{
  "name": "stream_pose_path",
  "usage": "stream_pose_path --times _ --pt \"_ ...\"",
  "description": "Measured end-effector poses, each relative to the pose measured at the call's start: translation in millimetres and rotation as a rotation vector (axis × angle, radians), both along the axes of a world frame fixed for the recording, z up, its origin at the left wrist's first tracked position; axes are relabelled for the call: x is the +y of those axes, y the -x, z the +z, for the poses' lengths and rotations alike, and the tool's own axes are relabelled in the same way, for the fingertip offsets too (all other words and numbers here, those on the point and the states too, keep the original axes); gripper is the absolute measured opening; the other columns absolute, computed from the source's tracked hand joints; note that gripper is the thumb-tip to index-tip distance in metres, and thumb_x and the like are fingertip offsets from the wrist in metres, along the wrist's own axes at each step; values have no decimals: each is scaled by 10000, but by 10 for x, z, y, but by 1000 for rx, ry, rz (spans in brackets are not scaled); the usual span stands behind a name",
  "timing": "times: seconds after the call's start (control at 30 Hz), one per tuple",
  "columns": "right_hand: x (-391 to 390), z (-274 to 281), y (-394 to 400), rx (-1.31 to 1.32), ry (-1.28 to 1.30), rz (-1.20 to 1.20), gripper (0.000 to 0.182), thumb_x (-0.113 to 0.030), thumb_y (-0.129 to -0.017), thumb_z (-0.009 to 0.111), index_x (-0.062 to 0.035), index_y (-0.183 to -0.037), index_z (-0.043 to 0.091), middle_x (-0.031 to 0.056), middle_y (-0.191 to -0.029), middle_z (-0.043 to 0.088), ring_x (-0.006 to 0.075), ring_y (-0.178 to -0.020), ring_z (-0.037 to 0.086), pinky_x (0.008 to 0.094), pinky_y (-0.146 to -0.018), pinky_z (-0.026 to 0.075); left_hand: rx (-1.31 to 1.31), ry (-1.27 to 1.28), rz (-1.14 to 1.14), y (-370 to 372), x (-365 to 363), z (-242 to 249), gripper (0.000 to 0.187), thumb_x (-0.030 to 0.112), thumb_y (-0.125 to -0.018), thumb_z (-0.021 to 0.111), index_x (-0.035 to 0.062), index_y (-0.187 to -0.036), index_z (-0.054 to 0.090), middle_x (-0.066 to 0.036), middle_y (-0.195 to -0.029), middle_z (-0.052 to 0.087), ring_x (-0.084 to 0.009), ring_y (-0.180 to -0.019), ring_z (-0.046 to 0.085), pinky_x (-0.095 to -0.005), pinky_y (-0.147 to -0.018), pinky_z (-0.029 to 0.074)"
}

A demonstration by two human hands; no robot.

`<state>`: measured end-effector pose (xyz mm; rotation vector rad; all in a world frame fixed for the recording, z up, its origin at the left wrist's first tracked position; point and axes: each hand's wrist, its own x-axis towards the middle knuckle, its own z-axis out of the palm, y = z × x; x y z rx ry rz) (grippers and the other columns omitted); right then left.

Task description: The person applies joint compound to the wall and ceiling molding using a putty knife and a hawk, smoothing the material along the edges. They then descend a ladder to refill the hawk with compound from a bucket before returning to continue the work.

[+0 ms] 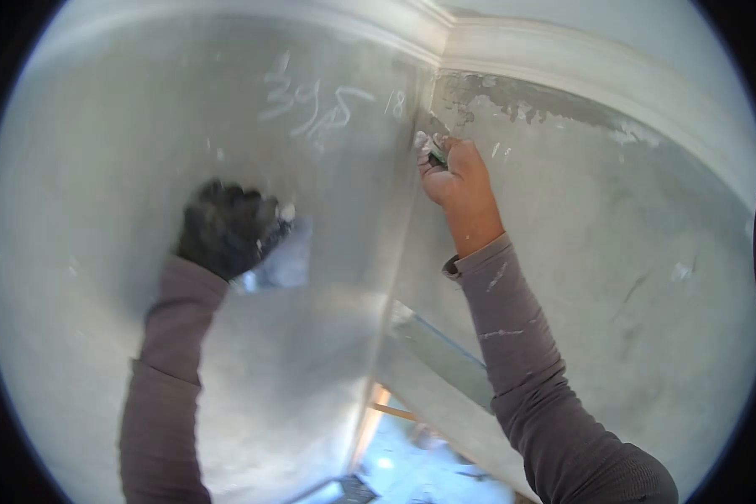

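My left hand (227, 225), in a dark glove, is closed around a wide, flat scraper (284, 259). Its shiny rectangular blade shows to the right of the glove, slightly blurred, and a dab of white putty (287, 212) sits by the fingers. Higher up, near the inner corner of the walls, my bare right hand (458, 178) grips a small putty knife (438, 156) with a partly green handle. White putty coats those fingers. The knife's blade points toward the wall just under the cornice, largely hidden by the hand; whether it touches cannot be told.
Grey plastered walls meet at a corner below a white cornice (529, 42). Chalk numbers (315, 105) mark the left wall. A darker, patchy strip (554, 105) runs under the cornice on the right. Far below lie a bluish floor (412, 462) and a wooden strip (393, 412).
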<state>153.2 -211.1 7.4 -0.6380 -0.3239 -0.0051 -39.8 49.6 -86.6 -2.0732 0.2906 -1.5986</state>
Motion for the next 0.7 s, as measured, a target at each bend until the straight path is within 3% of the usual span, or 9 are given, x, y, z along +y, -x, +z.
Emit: stream_pose_path --times 0.03,0.07,0.17,0.27,0.37,0.47,0.57,0.63,0.7 --pt "62 2 -52 108 -257 207 221 -8 -965 607 3 -1185 583 176 -1106 633 322 -931 666 455 -675 562 -18 -21 20 24 -41 25 256 388 -820 737 148 -871 663 -56 -803 634 -292 -774 616 -475 -733 490" --pt "139 45 7 115 -327 252 221 -8 -965 607 3 -1185 583 176 -1106 633 322 -931 666 455 -675 562 37 25 60 26 -67 19 250 385 -833 719 142 -817 663 -67 -794 641 -302 -755 619 -471 -714 492" --pt "426 185 197 116 -286 222 231 32 -943 617 -4 -1165 566 174 -1093 626 319 -889 668 418 -648 562 31 35 161 22 -166 63 301 403 -872 703 135 -740 667 -78 -783 660 -317 -725 634 -453 -676 509" --pt "646 444 199 163 -425 240 299 -30 -961 645 -18 -1239 534 173 -1170 616 302 -887 668 472 -712 585 -52 -186 80 -29 -100 67 239 302 -834 764 125 -895 618 -79 -795 656 -316 -713 638 -478 -637 511" --pt "853 579 42 325 -576 106 309 -61 -908 713 -5 -1160 544 181 -1130 646 315 -878 686 440 -574 557 29 -168 118 -8 -111 87 278 249 -836 769 119 -985 574 -84 -842 652 -313 -693 642 -487 -625 506" --pt "973 655 -172 390 -567 3 343 -94 -896 717 27 -1155 527 212 -1141 643 333 -917 700 465 -568 578 -51 -232 63 -22 -144 104 213 248 -855 741 96 -944 621 -89 -823 685 -311 -688 662 -477 -659 515" --pt "1008 686 -243 349 -547 -77 362 -103 -899 689 63 -1169 514 243 -1179 630 360 -951 706 460 -656 616 -62 -186 70 -20 -222 125 168 244 -862 717 82 -855 671 -93 -785 716 -306 -680 675 -453 -684 519" --pt "1044 650 -283 305 -266 -278 416 -132 -905 679 80 -1216 503 256 -1209 608 360 -978 698 432 -742 626 13 -76 137 20 -295 149 184 240 -862 704 73 -787 693 -96 -761 731 -301 -687 687 -432 -686 520" --pt "1084 669 -301 321 -371 -212 440 -140 -906 679 94 -1230 496 262 -1222 600 363 -998 692 424 -768 621 24 -77 147 36 -300 150 184 240 -864 700 70 -797 692 -96 -763 730 -302 -683 687 -431 -685 518"
